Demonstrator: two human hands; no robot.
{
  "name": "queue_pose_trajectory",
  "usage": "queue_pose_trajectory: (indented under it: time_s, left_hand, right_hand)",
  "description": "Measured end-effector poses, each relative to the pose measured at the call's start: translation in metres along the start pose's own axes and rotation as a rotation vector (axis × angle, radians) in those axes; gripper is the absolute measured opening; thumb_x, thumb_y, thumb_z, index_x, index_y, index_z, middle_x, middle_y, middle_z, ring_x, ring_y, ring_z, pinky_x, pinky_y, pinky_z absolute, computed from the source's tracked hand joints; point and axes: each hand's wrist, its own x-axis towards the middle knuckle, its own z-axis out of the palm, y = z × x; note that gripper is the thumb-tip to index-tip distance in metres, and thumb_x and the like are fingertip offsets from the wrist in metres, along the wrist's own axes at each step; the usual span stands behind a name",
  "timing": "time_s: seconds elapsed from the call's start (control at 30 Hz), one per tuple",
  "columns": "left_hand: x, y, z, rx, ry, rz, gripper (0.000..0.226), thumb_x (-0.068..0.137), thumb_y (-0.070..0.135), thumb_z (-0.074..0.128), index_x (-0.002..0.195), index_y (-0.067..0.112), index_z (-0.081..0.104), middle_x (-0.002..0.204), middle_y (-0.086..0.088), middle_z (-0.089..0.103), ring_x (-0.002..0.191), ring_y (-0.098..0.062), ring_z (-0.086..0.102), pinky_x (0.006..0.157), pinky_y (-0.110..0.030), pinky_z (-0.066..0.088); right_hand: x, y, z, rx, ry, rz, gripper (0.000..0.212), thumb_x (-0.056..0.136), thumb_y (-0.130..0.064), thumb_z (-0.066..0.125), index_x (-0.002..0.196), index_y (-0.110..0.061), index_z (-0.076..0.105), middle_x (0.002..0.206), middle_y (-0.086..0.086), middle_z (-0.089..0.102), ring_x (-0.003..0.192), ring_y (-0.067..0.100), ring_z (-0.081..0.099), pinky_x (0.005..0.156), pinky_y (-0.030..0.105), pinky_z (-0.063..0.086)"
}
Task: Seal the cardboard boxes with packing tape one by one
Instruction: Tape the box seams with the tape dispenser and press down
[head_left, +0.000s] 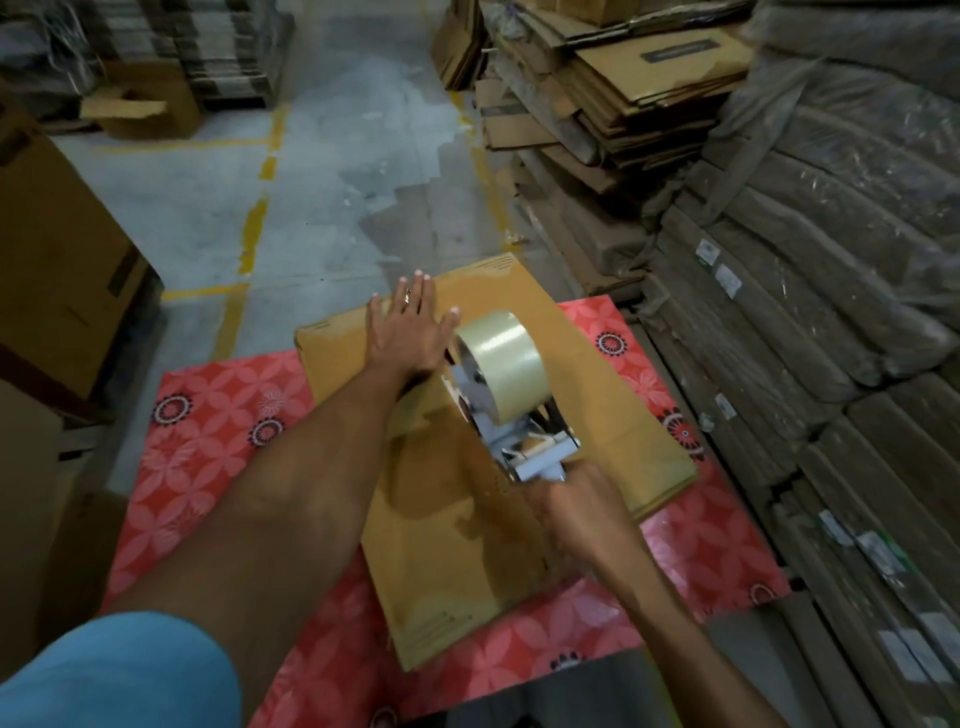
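One box (452, 551) under left hand (410, 335), one tape dispenser (506, 395) in right hand (579, 512).

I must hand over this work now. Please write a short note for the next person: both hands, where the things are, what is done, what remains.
Left hand: open, pressed flat on the far part of the box.
Right hand: grips the handle of the tape dispenser, which sits on the box near its middle.
The box lies on a red mat.
Done: unclear; I cannot tell how much tape is laid.
Left: finish this seam, then go on to the next one.
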Motion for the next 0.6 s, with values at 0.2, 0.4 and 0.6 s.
queue_pose_trajectory:
  time_s: [0.2, 0.4, 0.6]
  left_hand:
    - [-0.008, 0.022, -0.006, -0.119, -0.076, -0.102, 0.078, 0.101, 0.063, 0.006, 0.159, 0.014, -0.01, 0.167, -0.005, -0.015, 0.154, -0.024, -0.011, 0.122, -0.059, -0.004]
    - [-0.073, 0.045, 0.01, -0.041, -0.005, -0.007, 0.098, 0.094, 0.033, 0.055, 0.157, 0.004, -0.015, 0.166, -0.013, -0.016, 0.154, -0.029, -0.009, 0.123, -0.058, 0.0]
    - [-0.034, 0.025, 0.003, 0.038, -0.071, -0.001, 0.12, 0.084, 0.058, 0.067, 0.158, 0.005, -0.012, 0.167, -0.012, -0.014, 0.155, -0.029, -0.008, 0.122, -0.058, 0.001]
  right_hand:
    - [-0.024, 0.023, -0.006, 0.07, 0.017, 0.024, 0.012, 0.065, -0.025, 0.055, 0.057, -0.016, 0.053, 0.057, 0.004, 0.051, 0.055, 0.021, 0.046, 0.055, 0.035, 0.038]
    - [-0.022, 0.02, -0.005, 0.082, 0.035, 0.001, 0.016, 0.059, -0.026, 0.054, 0.052, -0.012, 0.054, 0.054, 0.011, 0.05, 0.054, 0.023, 0.045, 0.054, 0.041, 0.036]
    - [0.008, -0.011, 0.001, 0.041, 0.02, -0.047, 0.021, 0.067, -0.031, 0.057, 0.06, -0.012, 0.059, 0.068, 0.012, 0.06, 0.071, 0.041, 0.062, 0.064, 0.051, 0.052]
